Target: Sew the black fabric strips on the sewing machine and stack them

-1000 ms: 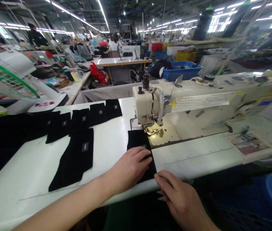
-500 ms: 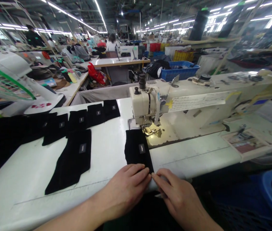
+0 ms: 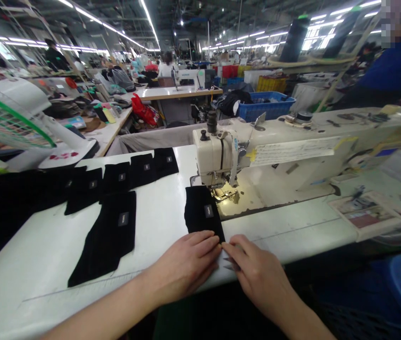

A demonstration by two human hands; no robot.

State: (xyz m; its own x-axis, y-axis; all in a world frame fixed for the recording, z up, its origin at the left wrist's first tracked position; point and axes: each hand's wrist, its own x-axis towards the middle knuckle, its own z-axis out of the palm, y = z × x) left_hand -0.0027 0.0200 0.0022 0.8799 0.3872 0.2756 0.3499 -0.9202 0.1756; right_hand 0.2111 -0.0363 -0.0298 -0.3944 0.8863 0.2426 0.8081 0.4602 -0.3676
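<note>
A black fabric piece (image 3: 200,212) with a small grey label lies at the needle area of the white sewing machine (image 3: 210,156). My left hand (image 3: 193,259) presses and grips its near edge, fingers together. Beside it, my right hand (image 3: 253,264) pinches the near right corner of the same piece; pointed metal tips (image 3: 231,264), perhaps of a small cutter, show under its fingers. To the left lies a larger black labelled piece (image 3: 111,236), with several other labelled black pieces (image 3: 117,177) in an overlapping row behind it.
A fan (image 3: 9,113) with a green-rimmed guard stands at the left. Blue baskets are behind the machine (image 3: 264,105) and at the lower right (image 3: 395,269). Thread cones (image 3: 294,40) rise at the back right. A blue-clothed person (image 3: 391,61) is at the upper right.
Both hands and the fabric piece have moved slightly forward toward the machine. Metal tips show more clearly under my right hand. The blue-clothed person has come into view at the upper right.
</note>
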